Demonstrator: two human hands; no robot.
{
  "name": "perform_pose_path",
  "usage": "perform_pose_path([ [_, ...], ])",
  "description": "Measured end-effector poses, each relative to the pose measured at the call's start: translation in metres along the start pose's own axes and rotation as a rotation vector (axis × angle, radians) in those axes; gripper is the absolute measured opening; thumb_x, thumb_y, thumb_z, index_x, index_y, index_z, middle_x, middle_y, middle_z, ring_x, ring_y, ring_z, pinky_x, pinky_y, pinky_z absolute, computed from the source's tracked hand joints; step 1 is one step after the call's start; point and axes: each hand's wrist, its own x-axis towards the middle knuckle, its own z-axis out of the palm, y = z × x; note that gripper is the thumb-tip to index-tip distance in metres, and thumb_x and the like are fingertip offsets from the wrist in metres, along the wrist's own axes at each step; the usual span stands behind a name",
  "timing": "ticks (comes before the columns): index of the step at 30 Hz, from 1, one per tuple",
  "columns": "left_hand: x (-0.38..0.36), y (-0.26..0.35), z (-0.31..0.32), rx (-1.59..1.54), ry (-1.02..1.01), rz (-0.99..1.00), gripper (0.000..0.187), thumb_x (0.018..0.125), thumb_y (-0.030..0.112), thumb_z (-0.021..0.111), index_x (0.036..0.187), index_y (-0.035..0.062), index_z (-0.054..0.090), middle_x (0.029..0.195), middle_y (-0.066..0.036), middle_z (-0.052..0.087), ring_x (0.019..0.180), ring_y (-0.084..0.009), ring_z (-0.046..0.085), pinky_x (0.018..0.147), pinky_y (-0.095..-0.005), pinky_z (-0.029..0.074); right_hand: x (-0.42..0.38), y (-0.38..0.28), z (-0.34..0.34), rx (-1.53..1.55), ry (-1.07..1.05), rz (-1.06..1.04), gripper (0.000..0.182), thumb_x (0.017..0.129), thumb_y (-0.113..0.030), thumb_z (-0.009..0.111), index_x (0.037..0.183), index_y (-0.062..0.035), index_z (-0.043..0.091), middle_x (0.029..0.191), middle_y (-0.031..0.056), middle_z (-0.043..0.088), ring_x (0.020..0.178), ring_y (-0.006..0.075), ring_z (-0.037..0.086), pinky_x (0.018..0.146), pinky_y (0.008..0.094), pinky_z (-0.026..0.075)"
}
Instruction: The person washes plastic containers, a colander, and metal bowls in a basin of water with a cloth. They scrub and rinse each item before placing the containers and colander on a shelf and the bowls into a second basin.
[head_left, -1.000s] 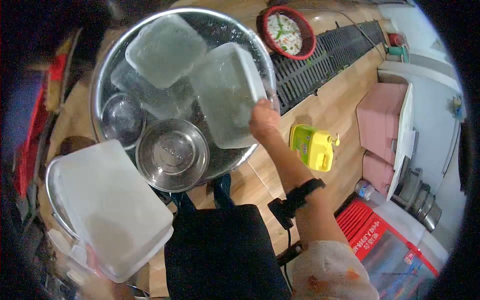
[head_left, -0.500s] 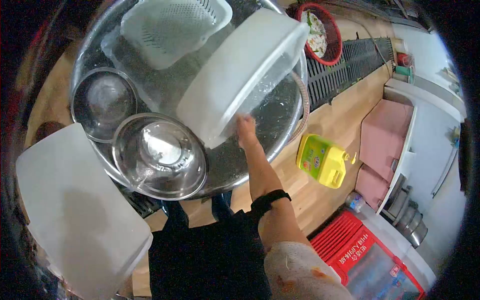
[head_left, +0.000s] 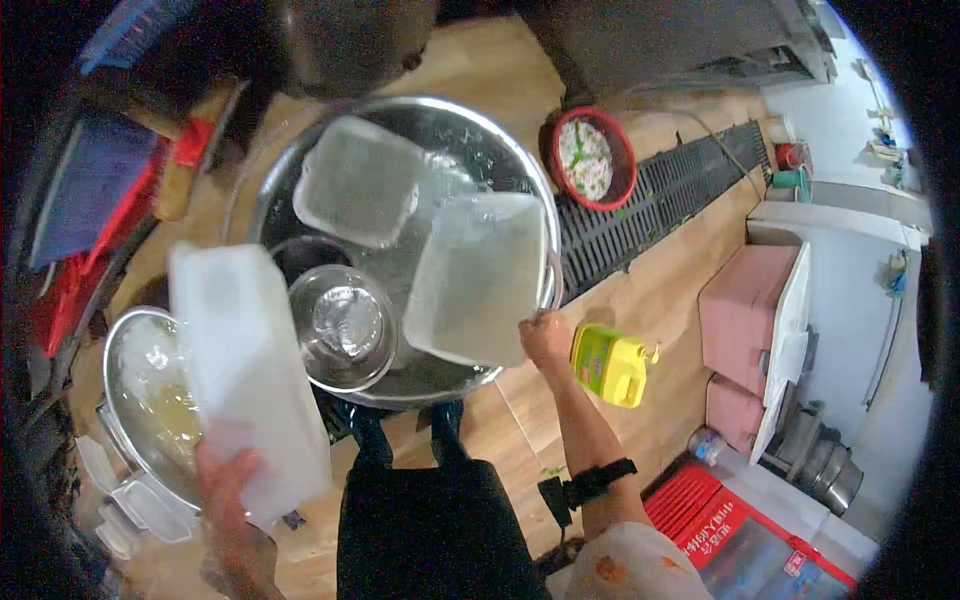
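Observation:
My left hand (head_left: 228, 475), slightly blurred, grips the lower edge of a white plastic tub (head_left: 250, 370), which is tilted left of the large metal basin (head_left: 450, 108). At the basin's right rim, my right hand (head_left: 546, 340) is closed around a thin hose (head_left: 556, 285). Inside the basin lie a white basket (head_left: 360, 182) at the upper left and a second white tub (head_left: 475, 280), filled with water, at the right. A shiny metal bowl (head_left: 345, 325) sits in the basin's lower left, partly over a darker bowl (head_left: 305, 257).
Right of the basin stands a yellow jug (head_left: 610, 365) on the wooden floor. A red basket of food (head_left: 594, 158) is beside the black floor grate (head_left: 665, 200). Another metal basin (head_left: 125, 345) and small plastic containers (head_left: 155, 505) are at the left. Pink boxes (head_left: 750, 300) stand far right.
The tilted tub in the basin now lies flat. The outer white tub has shifted up and right, with my left hand now visible on it. My right hand has moved to the basin's rim.

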Motion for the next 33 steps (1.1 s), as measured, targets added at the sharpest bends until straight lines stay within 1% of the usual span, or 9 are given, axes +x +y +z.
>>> perform_pose_path([
  [2,-0.007,0.016,0.009,-0.009,-0.205,0.038,0.039,0.069,0.002,0.059,0.107,0.0021,0.050,0.090,-0.007,0.057,0.075,-0.0166,0.057,0.065,-0.0301,0.051,-0.014,-0.036,-0.030,-0.363,0.091,-0.117,0.023,0.067,-0.024,0.060,0.068,-0.0012,0.062,0.072,0.0189,0.062,0.068,0.0354,0.062,0.064,0.0417,0.050],
  [5,-0.024,0.046,0.026,-0.029,-0.313,0.086,0.032,0.073,0.004,0.060,0.103,-0.0007,0.050,0.091,-0.008,0.058,0.078,-0.0164,0.058,0.067,-0.0307,0.051,-0.036,-0.072,-0.080,-0.410,0.157,-0.241,0.020,0.067,-0.023,0.060,0.067,-0.0028,0.062,0.076,0.0193,0.063,0.071,0.0349,0.062,0.068,0.0425,0.050],
  [11,-0.060,0.076,0.051,-0.250,-0.360,0.280,0.028,0.077,0.011,0.062,0.099,-0.0013,0.050,0.082,-0.008,0.060,0.068,-0.0165,0.060,0.063,-0.0290,0.050,-0.110,-0.104,-0.192,-0.696,0.092,-0.251,0.013,0.068,-0.015,0.059,0.075,-0.0048,0.063,0.074,0.0180,0.063,0.072,0.0333,0.063,0.064,0.0428,0.049],
  [15,-0.089,0.093,0.066,-0.665,-0.377,0.183,0.027,0.076,0.009,0.061,0.098,-0.0026,0.050,0.079,-0.006,0.059,0.067,-0.0143,0.058,0.060,-0.0276,0.050,-0.199,-0.140,-0.271,-0.706,0.214,-0.449,0.018,0.067,-0.014,0.057,0.082,-0.0040,0.057,0.077,0.0170,0.059,0.066,0.0338,0.060,0.059,0.0450,0.047],
  [21,-0.150,0.123,0.091,-0.715,-0.306,0.384,0.030,0.077,0.008,0.057,0.102,-0.0030,0.047,0.086,-0.008,0.057,0.076,-0.0146,0.055,0.070,-0.0292,0.046,-0.232,-0.145,-0.318,-0.731,0.387,-0.541,0.018,0.069,-0.010,0.053,0.085,-0.0024,0.054,0.082,0.0189,0.057,0.065,0.0353,0.059,0.060,0.0454,0.046],
  [25,-0.183,0.148,0.124,-0.504,-0.108,0.526,0.032,0.078,0.009,0.057,0.104,-0.0051,0.044,0.082,-0.014,0.058,0.075,-0.0245,0.059,0.072,-0.0345,0.047,-0.196,-0.136,-0.320,-0.662,0.433,-0.472,0.021,0.065,-0.015,0.059,0.083,-0.0039,0.056,0.080,0.0177,0.058,0.068,0.0346,0.060,0.059,0.0441,0.047],
  [27,-0.192,0.156,0.144,-0.100,-0.078,0.737,0.035,0.078,0.012,0.056,0.106,-0.0047,0.043,0.075,-0.021,0.060,0.070,-0.0358,0.060,0.071,-0.0412,0.047,-0.191,-0.137,-0.320,-0.480,0.324,-0.403,0.018,0.066,-0.015,0.057,0.079,-0.0027,0.058,0.074,0.0205,0.060,0.069,0.0359,0.060,0.060,0.0442,0.048],
  [31,-0.200,0.172,0.218,0.409,-0.214,0.661,0.037,0.082,0.031,0.051,0.098,-0.0011,0.045,0.071,-0.025,0.059,0.071,-0.0415,0.059,0.068,-0.0493,0.046,-0.147,-0.074,-0.281,-0.011,0.277,-0.437,0.019,0.068,-0.017,0.057,0.074,0.0004,0.061,0.069,0.0260,0.056,0.061,0.0367,0.058,0.054,0.0382,0.045],
  [33,-0.204,0.167,0.253,0.498,-0.317,0.690,0.037,0.082,0.034,0.051,0.095,-0.0002,0.045,0.071,-0.024,0.059,0.070,-0.0416,0.058,0.067,-0.0491,0.046,-0.146,-0.059,-0.283,0.108,0.190,-0.425,0.017,0.070,-0.015,0.058,0.074,0.0002,0.063,0.066,0.0186,0.061,0.054,0.0241,0.058,0.051,0.0314,0.044],
])
